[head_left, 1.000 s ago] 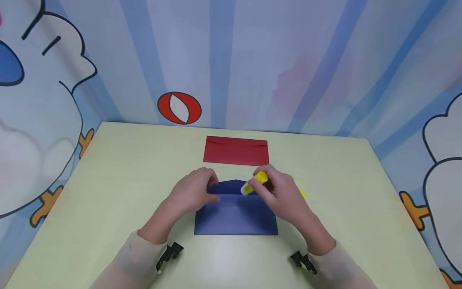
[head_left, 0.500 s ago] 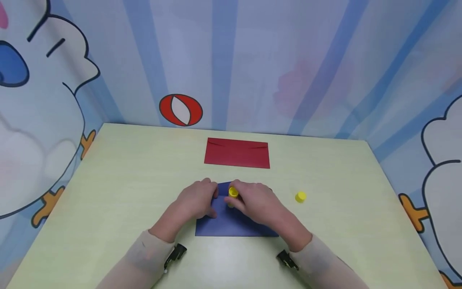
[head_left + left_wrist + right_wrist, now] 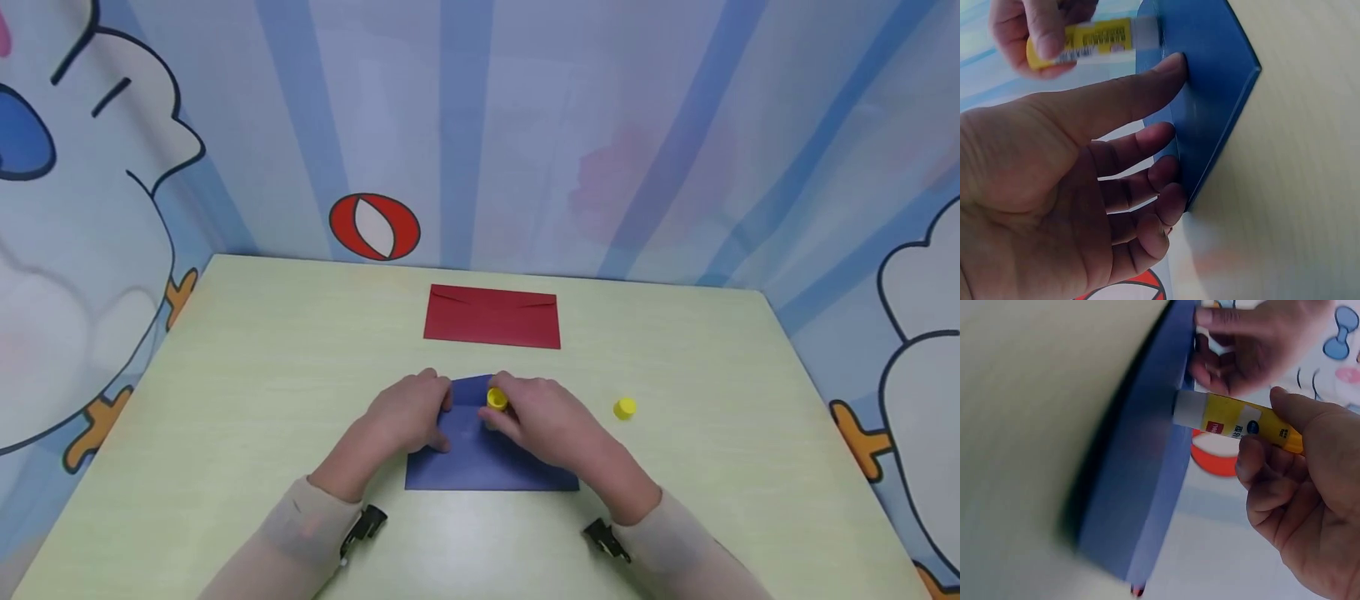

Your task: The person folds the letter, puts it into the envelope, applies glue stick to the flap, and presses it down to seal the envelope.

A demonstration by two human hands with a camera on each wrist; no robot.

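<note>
A blue envelope point(image 3: 480, 467) lies on the table in front of me, its flap point(image 3: 469, 389) at the far side. My right hand point(image 3: 551, 421) grips a yellow glue stick point(image 3: 497, 399) between thumb and fingers. In the right wrist view the stick's pale end point(image 3: 1189, 409) is against the envelope, near the flap's fold. My left hand point(image 3: 405, 414) rests on the envelope's left part. Its thumb point(image 3: 1169, 65) and fingertips touch the paper, the fingers loosely bent, as the left wrist view shows. Both hands cover parts of the envelope.
A red envelope point(image 3: 492, 317) lies farther back on the table point(image 3: 300, 333). To the right of my right hand stands a small yellow cap point(image 3: 624, 408). A printed curtain point(image 3: 517, 150) hangs behind the table and along its sides.
The glue stick has come down from a tilt to stand on the envelope, moving left, then slightly right. My left hand has settled onto the envelope. The cap, mostly hidden before, shows fully.
</note>
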